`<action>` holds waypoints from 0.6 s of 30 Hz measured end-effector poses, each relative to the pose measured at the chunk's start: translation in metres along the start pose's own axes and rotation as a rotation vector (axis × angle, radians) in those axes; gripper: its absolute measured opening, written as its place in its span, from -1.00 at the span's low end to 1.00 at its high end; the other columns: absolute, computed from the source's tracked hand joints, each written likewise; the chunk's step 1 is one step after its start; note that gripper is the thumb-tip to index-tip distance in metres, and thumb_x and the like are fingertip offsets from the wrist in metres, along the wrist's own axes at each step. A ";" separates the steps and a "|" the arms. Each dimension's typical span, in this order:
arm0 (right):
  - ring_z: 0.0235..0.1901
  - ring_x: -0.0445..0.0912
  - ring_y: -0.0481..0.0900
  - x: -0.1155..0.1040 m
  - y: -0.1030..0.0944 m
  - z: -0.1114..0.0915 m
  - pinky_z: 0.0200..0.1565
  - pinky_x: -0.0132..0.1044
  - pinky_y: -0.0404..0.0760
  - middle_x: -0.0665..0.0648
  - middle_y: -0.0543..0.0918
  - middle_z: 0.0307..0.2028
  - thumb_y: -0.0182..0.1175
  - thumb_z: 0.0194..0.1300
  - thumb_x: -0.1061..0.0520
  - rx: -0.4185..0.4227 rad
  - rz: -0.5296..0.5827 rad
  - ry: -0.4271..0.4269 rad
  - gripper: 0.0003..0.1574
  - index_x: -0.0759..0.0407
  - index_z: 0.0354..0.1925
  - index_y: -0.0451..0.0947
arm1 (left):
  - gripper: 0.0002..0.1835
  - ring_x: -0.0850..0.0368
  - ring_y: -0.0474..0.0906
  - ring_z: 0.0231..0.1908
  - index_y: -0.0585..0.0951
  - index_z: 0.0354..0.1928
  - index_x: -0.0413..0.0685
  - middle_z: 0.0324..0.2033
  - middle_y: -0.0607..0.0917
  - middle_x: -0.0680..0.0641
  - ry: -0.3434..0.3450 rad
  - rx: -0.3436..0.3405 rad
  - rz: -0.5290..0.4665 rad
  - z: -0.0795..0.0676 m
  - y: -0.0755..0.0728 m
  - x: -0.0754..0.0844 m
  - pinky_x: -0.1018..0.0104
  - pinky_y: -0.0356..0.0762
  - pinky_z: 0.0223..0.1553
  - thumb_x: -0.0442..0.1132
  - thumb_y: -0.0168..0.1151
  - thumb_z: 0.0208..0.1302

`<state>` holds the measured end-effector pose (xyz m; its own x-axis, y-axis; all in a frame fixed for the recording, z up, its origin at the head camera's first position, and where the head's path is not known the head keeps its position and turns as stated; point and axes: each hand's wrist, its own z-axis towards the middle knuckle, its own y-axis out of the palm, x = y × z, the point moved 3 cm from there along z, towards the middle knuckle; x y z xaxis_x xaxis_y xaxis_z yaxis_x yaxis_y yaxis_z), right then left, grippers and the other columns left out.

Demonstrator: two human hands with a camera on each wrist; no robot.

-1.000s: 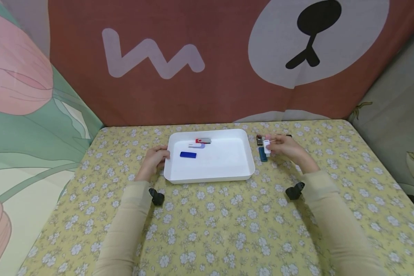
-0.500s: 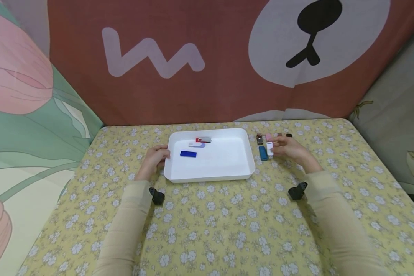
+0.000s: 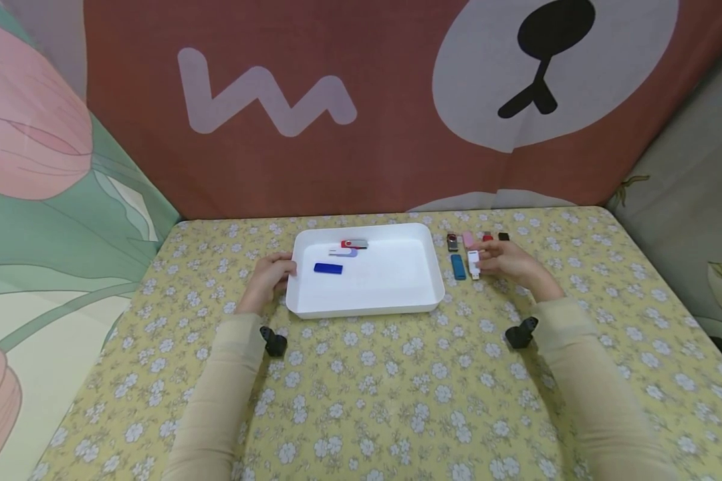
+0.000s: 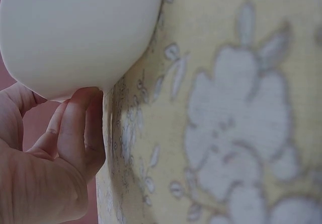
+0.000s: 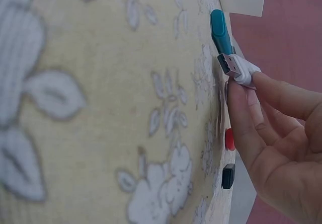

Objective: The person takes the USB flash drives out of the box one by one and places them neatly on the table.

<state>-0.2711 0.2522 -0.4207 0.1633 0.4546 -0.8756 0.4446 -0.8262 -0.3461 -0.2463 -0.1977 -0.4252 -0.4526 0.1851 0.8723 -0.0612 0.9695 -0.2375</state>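
My left hand [image 3: 267, 279] grips the left end of a white tray [image 3: 391, 284], thumb at the rim and fingers against the outer wall. Inside the tray lie a red-and-silver USB stick [image 3: 354, 244], a lilac-and-white USB stick [image 3: 344, 252] and a dark blue USB stick [image 3: 328, 268]. Right of the tray, my right hand [image 3: 510, 263] pinches a white USB stick [image 3: 473, 264] between thumb and fingers. Its metal plug [image 5: 230, 66] points out past the fingertips in the right wrist view. Close beside it, a teal USB stick [image 3: 458, 267] lies on the cloth.
Behind the right hand, a brown-and-silver stick [image 3: 452, 242], a pink one [image 3: 468, 239], a red one [image 3: 487, 236] and a black one [image 3: 503, 236] form a row. Yellow flowered cloth [image 3: 361, 401] covers the table, and a printed backdrop [image 3: 391, 167] rises along its far edge.
My right hand has shifted slightly right with the white USB stick, away from the teal one. The pink and red sticks show more. My left hand stays on the tray.
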 end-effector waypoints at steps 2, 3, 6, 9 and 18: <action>-0.25 -0.38 0.52 0.001 0.000 0.000 -0.09 -0.44 0.60 0.19 0.41 0.00 -0.02 0.41 0.28 -0.002 0.005 0.004 -0.33 0.46 0.39 0.07 | -0.39 0.27 0.52 -0.37 0.37 0.33 -0.08 0.17 0.52 -0.22 0.001 0.001 0.003 0.000 0.000 0.000 0.50 0.46 -0.50 -0.37 0.05 0.16; -0.26 -0.37 0.53 0.001 -0.001 0.000 -0.10 -0.44 0.60 0.17 0.43 -0.02 -0.02 0.41 0.29 -0.002 0.011 0.007 -0.33 0.47 0.39 0.07 | -0.39 0.27 0.52 -0.37 0.37 0.33 -0.08 0.17 0.52 -0.22 0.001 0.002 0.003 0.000 0.000 0.000 0.50 0.46 -0.50 -0.37 0.05 0.16; -0.26 -0.38 0.53 0.003 -0.001 0.001 -0.11 -0.46 0.60 0.11 0.44 -0.08 -0.02 0.40 0.29 -0.005 0.018 0.013 -0.32 0.48 0.39 0.05 | -0.38 0.27 0.52 -0.37 0.37 0.33 -0.08 0.18 0.52 -0.22 -0.002 0.004 -0.001 0.000 0.000 0.000 0.50 0.47 -0.50 -0.37 0.06 0.15; -0.28 -0.38 0.53 0.004 -0.002 0.002 -0.13 -0.46 0.60 0.07 0.46 -0.12 -0.02 0.41 0.29 -0.005 0.017 0.016 -0.32 0.51 0.38 0.04 | -0.38 0.27 0.52 -0.37 0.37 0.33 -0.08 0.18 0.52 -0.21 -0.003 0.002 -0.005 0.001 0.000 0.000 0.50 0.47 -0.49 -0.38 0.06 0.15; -0.31 -0.39 0.53 0.005 -0.001 0.003 -0.18 -0.47 0.60 0.11 0.50 -0.08 0.03 0.40 0.23 0.045 -0.046 0.043 -0.34 0.44 0.37 0.14 | -0.40 0.27 0.51 -0.39 0.37 0.33 -0.09 0.16 0.52 -0.21 -0.003 -0.006 -0.004 0.000 0.000 0.000 0.48 0.46 -0.49 -0.37 0.05 0.18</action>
<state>-0.2737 0.2540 -0.4255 0.1818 0.5054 -0.8435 0.4125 -0.8179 -0.4011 -0.2465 -0.1978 -0.4250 -0.4551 0.1803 0.8720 -0.0577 0.9712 -0.2310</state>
